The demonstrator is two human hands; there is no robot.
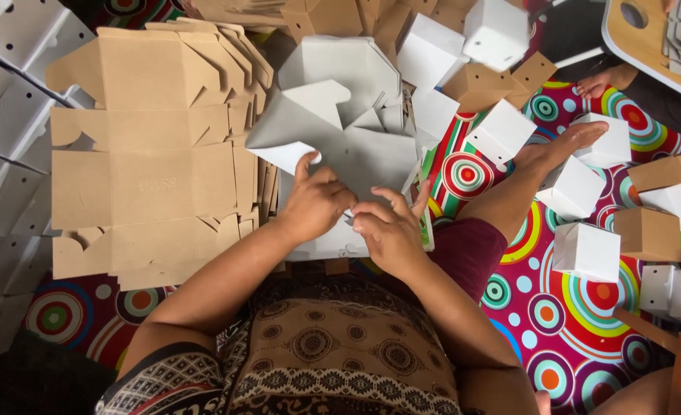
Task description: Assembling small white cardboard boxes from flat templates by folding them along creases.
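Your left hand and right hand meet at frame centre, fingers curled and pinching a grey cardboard sheet; flat brown cardboard stacks left, white boxes scatter right.

Bare forearms — brown-and-cream patterned top, maroon shorts — short black-and-white sleeve.

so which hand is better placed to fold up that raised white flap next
Probably the left hand: its thumb already touches the raised flap of the white carton blank. The right hand sits lower, pinning the near edge.
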